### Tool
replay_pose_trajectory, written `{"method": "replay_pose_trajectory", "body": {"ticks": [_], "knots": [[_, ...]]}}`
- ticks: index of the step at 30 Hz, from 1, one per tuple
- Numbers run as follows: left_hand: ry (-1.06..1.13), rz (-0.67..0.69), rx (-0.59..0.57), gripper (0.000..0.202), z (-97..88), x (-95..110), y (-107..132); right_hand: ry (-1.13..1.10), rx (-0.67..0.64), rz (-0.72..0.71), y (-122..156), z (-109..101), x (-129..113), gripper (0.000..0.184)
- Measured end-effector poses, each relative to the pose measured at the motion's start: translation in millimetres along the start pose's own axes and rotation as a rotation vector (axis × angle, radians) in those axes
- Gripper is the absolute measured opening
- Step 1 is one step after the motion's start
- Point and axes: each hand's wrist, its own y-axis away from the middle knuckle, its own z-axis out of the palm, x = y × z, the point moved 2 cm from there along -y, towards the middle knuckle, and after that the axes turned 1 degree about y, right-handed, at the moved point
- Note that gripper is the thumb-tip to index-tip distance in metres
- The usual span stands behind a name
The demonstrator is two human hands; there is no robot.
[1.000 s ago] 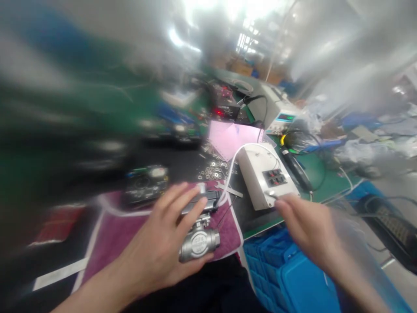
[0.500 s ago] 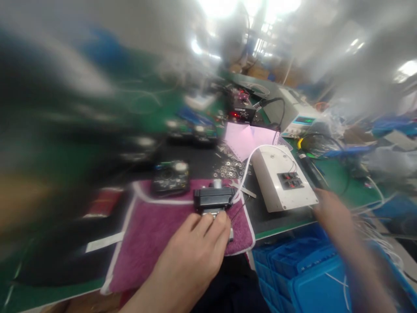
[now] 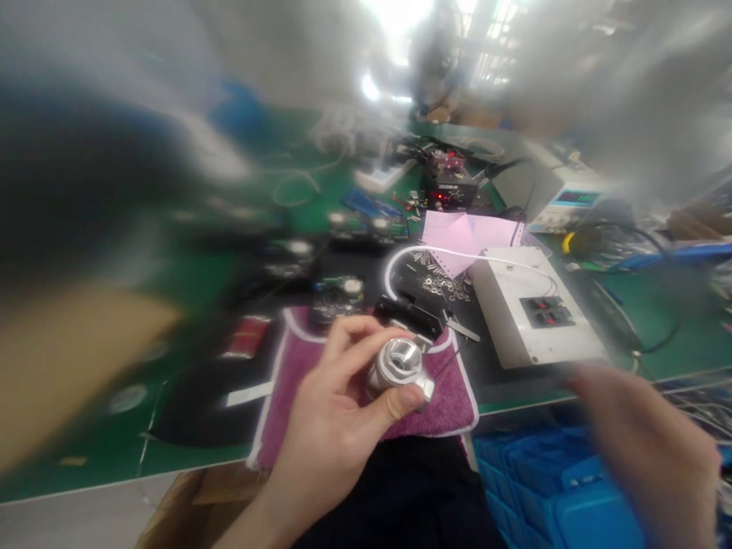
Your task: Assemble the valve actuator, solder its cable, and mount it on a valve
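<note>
In my left hand [image 3: 343, 396] is a metal valve [image 3: 397, 364], fingers and thumb wrapped round its silver body. Its round threaded opening faces up toward me. Attached at its far side is a black housing [image 3: 415, 316], from which a white cable [image 3: 426, 249] arcs over to a white metal box [image 3: 515, 335] with black and red terminals. My right hand [image 3: 629, 419] hangs near that box's front right corner, smeared by motion, so its fingers cannot be made out. Under the valve lies a purple cloth [image 3: 277, 427] with white edging.
A wrench [image 3: 462, 329] lies beside the cloth, near scattered nuts and washers [image 3: 443, 288]. Pink paper [image 3: 457, 236] lies behind them. Circuit assemblies [image 3: 337, 297] stand on the black mat. Blue crates [image 3: 595, 511] sit below the table edge at the right.
My left hand has turned the valve so its opening faces up and the black housing points away. My right hand has pulled back toward me from the white box. The view has shifted left.
</note>
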Motion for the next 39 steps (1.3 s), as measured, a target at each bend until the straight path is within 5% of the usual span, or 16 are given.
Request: {"method": "replay_pose_trajectory", "body": {"ticks": [2,4,6,8,13,20,26,31,35,39], "knots": [[0.269,-0.064,0.048,0.043,13.1,-1.3,5.4,-0.243,-0.208,-0.028,2.9,21.8,-51.7,0.021],[0.562,-0.201,0.11,0.045,30.0,-3.3,12.6,-0.587,-0.311,0.027,3.4,45.8,-97.6,0.048],[0.821,-0.355,0.181,0.048,46.0,-5.2,19.8,-0.879,-0.317,0.166,4.4,67.1,-128.6,0.076],[1.014,-0.498,0.249,0.053,57.5,-7.9,25.0,-1.009,-0.266,0.261,8.2,81.8,-143.3,0.077],[1.221,-0.701,0.35,0.057,66.3,-18.2,29.2,-0.928,-0.228,0.3,28.8,96.8,-138.2,0.077],[1.232,-0.633,0.234,0.053,80.7,-15.0,28.5,-0.777,-0.114,0.268,46.7,104.9,-130.8,0.062],[0.98,-0.439,0.122,0.046,84.3,-8.0,22.3,-0.783,-0.022,0.304,35.9,95.5,-135.6,0.048],[0.628,-0.373,-0.059,0.037,57.1,-10.4,11.9,-0.733,-0.02,0.339,31.7,86.3,-124.2,0.045],[0.479,-0.4,0.166,0.043,34.5,-26.0,-9.9,-0.615,-0.075,0.231,31.4,82.6,-108.2,0.047],[0.601,-0.376,0.219,0.046,35.1,-30.8,-29.0,-0.526,-0.127,0.212,35.0,85.0,-97.7,0.045]]}}
